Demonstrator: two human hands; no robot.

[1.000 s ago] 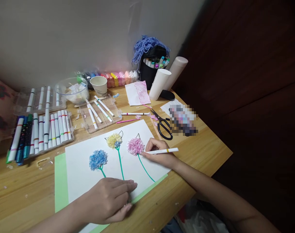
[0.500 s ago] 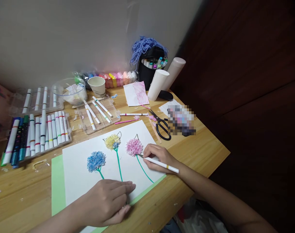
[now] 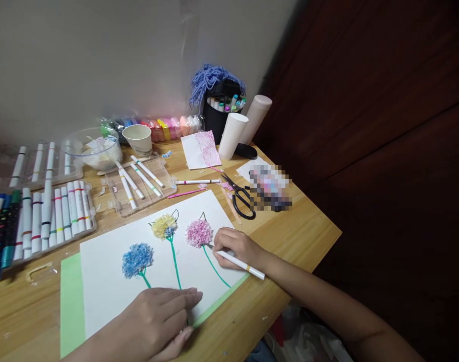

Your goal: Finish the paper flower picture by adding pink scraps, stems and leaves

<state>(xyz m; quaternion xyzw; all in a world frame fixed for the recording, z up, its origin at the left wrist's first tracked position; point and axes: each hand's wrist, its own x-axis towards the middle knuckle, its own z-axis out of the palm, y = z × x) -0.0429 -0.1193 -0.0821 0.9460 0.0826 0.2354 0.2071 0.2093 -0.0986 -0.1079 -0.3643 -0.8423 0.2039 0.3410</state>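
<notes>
My right hand (image 3: pixel 237 246) grips a white marker (image 3: pixel 240 263) with a yellowish band, its tip close to the top of a green stem, just under the pink flower (image 3: pixel 199 233). My left hand (image 3: pixel 165 317) lies with outstretched fingers on the lower part of the white paper (image 3: pixel 108 266). Tiny paper scraps seem to make up the pink flower, the yellow flower (image 3: pixel 163 227) with a blue patch, and the blue flower (image 3: pixel 138 260). Green drawn stems run down from all three. Dark pointed outlines stand above the yellow and pink ones. Beneath the paper shows a green sheet (image 3: pixel 71 306).
Black-handled scissors (image 3: pixel 242 198) and a wooden stick (image 3: pixel 231 207) lie right of the paper. Marker cases (image 3: pixel 59 216) stand at left. Behind are a paper cup (image 3: pixel 138 141), a clear bowl (image 3: pixel 97 151), a white tube (image 3: pixel 232 137) and a black marker holder (image 3: pixel 217 118).
The whole view has shifted, so the things on the table appear further left. Both hands keep nearly the same place on the paper, the marker tip still beneath the pink flower.
</notes>
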